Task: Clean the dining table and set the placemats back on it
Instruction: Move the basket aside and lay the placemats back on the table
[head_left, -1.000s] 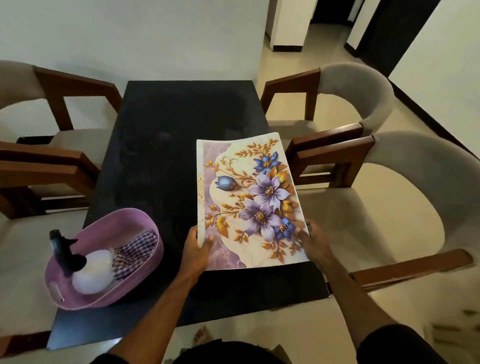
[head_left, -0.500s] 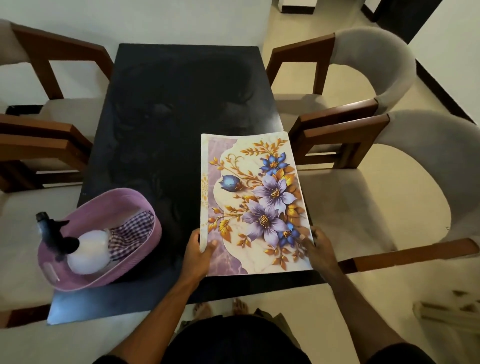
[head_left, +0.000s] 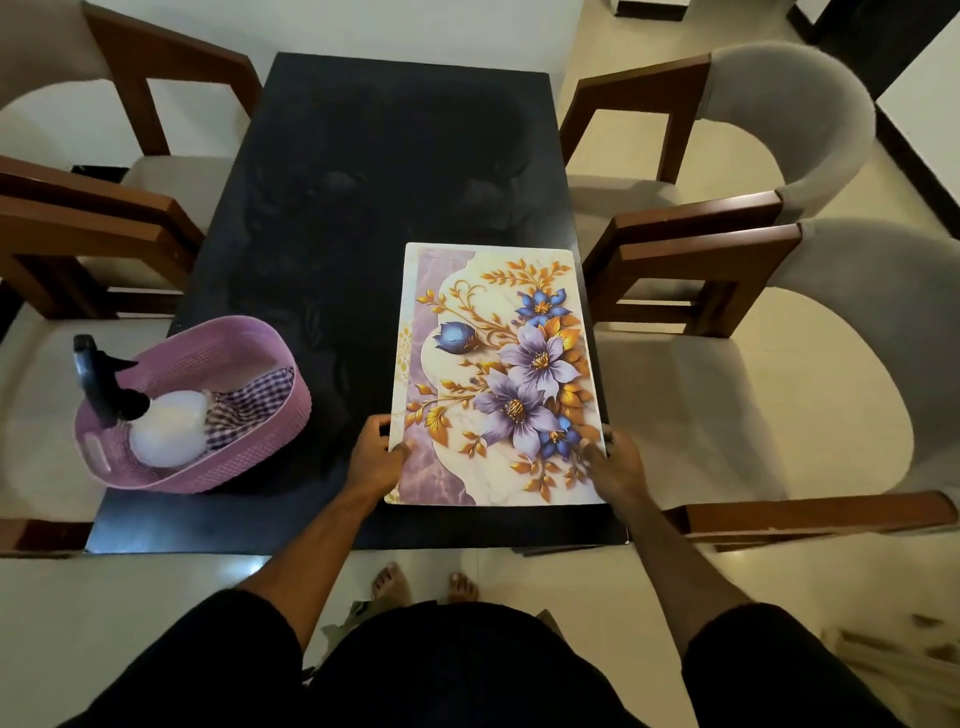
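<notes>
A floral placemat (head_left: 496, 374) lies on the right half of the dark desk (head_left: 363, 182), its right edge running close along the desk's right edge. Its long axis runs from the near edge toward the far edge, so the short sides face the person and the far end. The printed face is up: purple and blue flowers sit along the right side, and a lilac marbled band runs down the left side.

The left hand (head_left: 376, 457) grips the near left edge, thumb on top, fingers closed around the placemat. The right hand (head_left: 615, 467) holds the near right corner, fingers pinched on the edge. The near left edge looks slightly raised; whether the rest lies flat cannot be told.

A pink basket (head_left: 260, 338) sits at the near left of the desk, well apart from the placemat. It holds a spray bottle (head_left: 156, 426) and a checked cloth (head_left: 249, 405). Wooden chairs (head_left: 701, 260) flank both sides.
</notes>
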